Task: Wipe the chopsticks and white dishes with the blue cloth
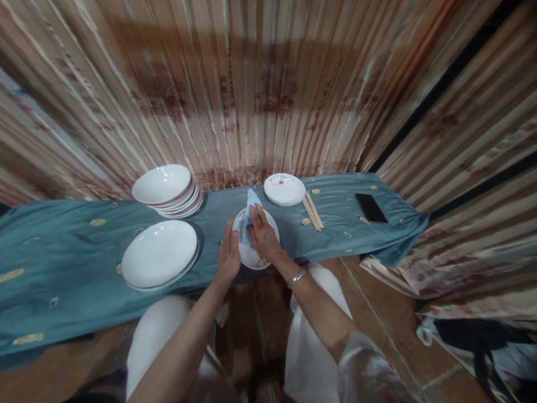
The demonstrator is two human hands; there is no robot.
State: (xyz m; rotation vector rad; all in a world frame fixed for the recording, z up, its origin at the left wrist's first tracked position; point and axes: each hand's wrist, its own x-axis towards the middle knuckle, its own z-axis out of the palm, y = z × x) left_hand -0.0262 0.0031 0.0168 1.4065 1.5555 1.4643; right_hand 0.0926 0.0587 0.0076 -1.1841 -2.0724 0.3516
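A small white plate [272,221] with a printed pattern lies near the front edge of the cloth-covered table, between my hands. My left hand [229,254] grips its left rim, fingers along the edge and the thumb side hidden. On the plate's upper face, my right hand [264,235] holds a light blue cloth [252,198] pressed against the surface. Part of the cloth sticks up past the far rim, and the rest is partly covered by my fingers. A bracelet [297,278] circles my right wrist.
At the left stand stacked white bowls [163,184] with red bands and, nearer, large oval plates [159,254]. Beyond my right hand are small stacked plates [285,190], wooden chopsticks [313,211] and a black phone [371,208]. Curtains [260,101] hang behind the table [84,268].
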